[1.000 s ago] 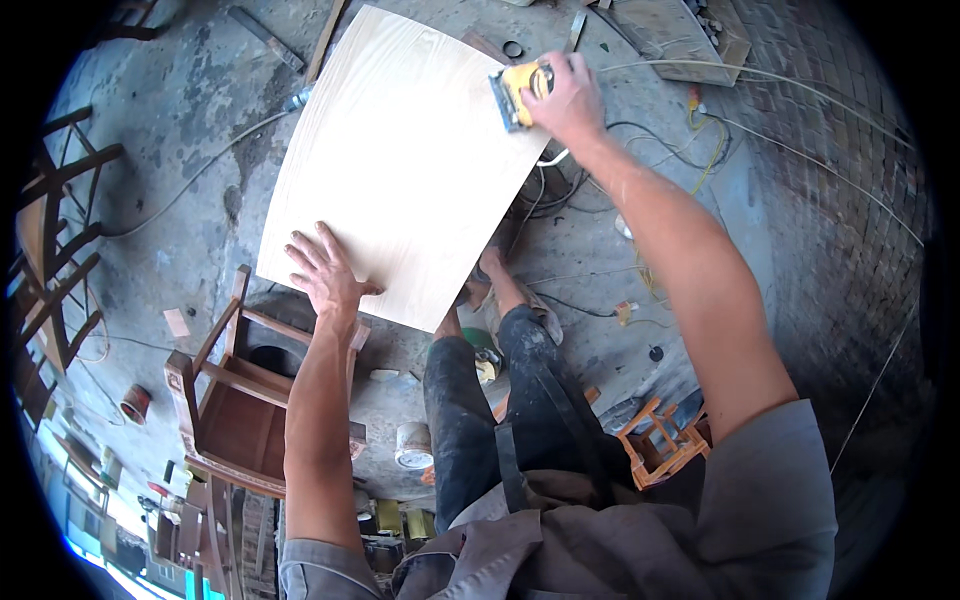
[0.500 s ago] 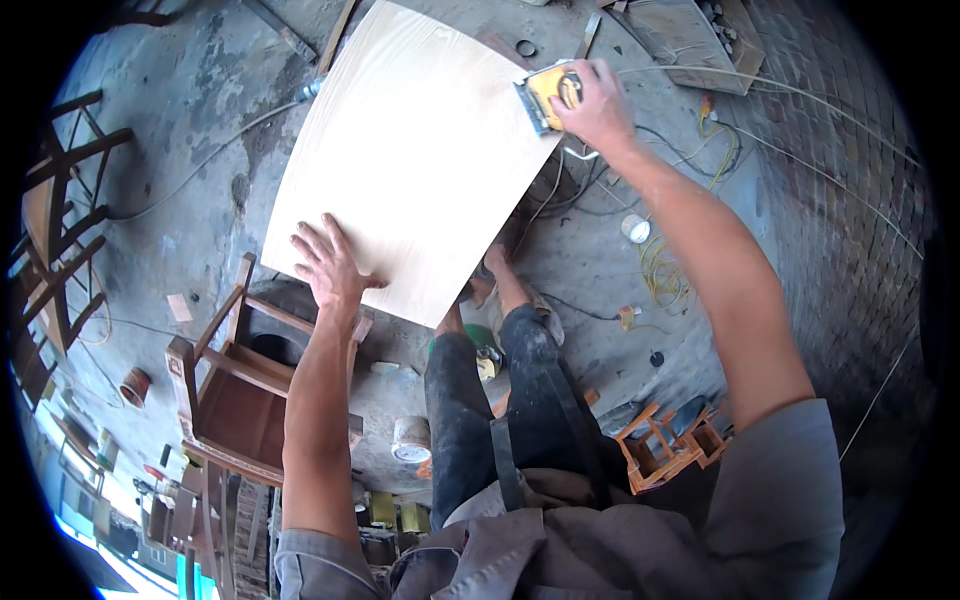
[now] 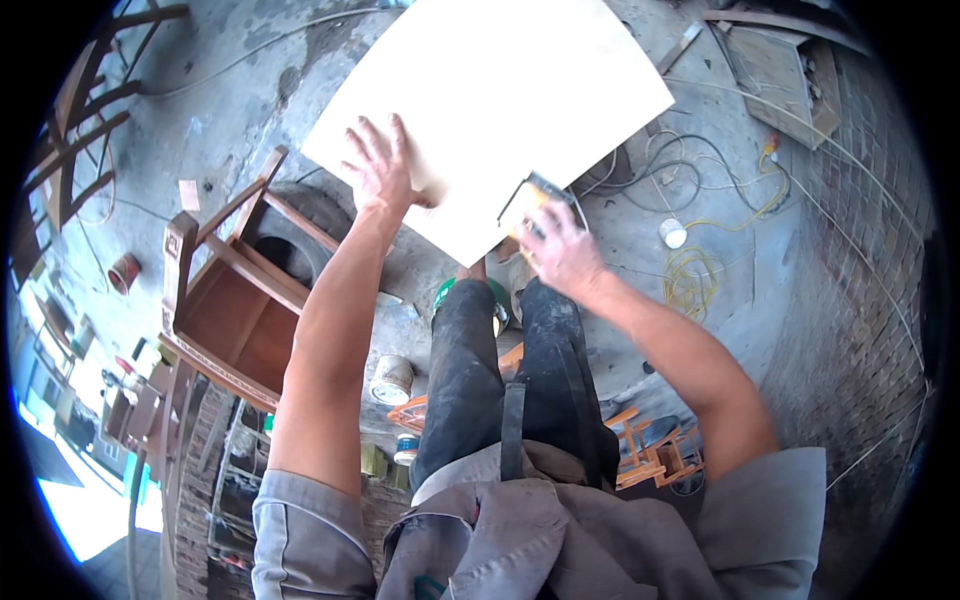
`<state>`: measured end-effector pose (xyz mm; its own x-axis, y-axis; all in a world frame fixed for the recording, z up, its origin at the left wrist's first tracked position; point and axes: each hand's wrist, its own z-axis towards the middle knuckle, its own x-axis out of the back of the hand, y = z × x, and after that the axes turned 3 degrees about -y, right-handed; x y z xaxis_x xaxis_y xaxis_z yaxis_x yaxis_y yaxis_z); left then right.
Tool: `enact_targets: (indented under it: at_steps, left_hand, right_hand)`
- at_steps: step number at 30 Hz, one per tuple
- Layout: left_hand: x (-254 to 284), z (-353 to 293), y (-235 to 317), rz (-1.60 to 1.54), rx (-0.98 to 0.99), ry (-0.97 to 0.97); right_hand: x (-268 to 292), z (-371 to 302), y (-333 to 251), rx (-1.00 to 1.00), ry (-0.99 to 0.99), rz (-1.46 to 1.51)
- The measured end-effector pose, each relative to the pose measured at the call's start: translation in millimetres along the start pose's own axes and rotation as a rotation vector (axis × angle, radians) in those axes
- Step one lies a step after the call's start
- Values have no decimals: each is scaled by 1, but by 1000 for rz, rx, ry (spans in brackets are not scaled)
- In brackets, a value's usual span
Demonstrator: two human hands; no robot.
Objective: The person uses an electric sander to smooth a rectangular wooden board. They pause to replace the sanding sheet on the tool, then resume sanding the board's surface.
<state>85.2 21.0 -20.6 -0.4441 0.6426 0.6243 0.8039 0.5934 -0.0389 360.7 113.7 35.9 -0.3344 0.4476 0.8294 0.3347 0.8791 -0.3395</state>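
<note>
A pale wooden panel [image 3: 490, 90], wide at the far end and narrower toward me, lies in front of my legs. My left hand [image 3: 383, 170] rests flat on its left near part, fingers spread. My right hand [image 3: 562, 245] is wrapped round a yellow electric sander [image 3: 537, 200], which sits at the panel's near right edge. Hand and sander are smeared by motion. What holds the panel up is mostly hidden beneath it.
An upturned brown wooden chair frame [image 3: 235, 300] stands at the left, beside a dark tyre [image 3: 300, 235]. Cables [image 3: 690, 180] and a yellow cord [image 3: 692, 280] lie on the floor at right. A white bucket [image 3: 391, 380] and a small orange stool [image 3: 655, 450] are near my legs.
My right hand has brought the sander from the panel's far right edge back to its near right edge. My left hand stays flat on the panel. The whole view has shifted.
</note>
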Motion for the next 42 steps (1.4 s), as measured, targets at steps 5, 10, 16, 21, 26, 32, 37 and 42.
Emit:
enact_targets:
  at_steps: [5,10,16,21,26,32,37,42]
  left_hand:
    - [-2,1,-1,20,4,10]
    - [-10,4,-3,21,-9,48]
    - [-16,4,-8,-19,-5,85]
    - [-23,4,-8,-37,-17,170]
    - [-24,6,-9,-27,-10,201]
    - [-29,10,-15,-50,-25,219]
    - [-41,10,-27,-168,-49,285]
    - [-42,7,-25,-222,-31,267]
  right_hand:
    - [-32,-8,-54,244,38,31]
    - [-44,4,-92,372,-9,40]
    - [-34,27,-90,416,-6,-18]
    - [3,27,-10,378,-31,44]
    - [16,37,8,287,-18,92]
    - [-11,56,-81,411,-87,99]
    - [4,72,-52,408,-113,-2]
    - [46,76,53,324,-72,-91]
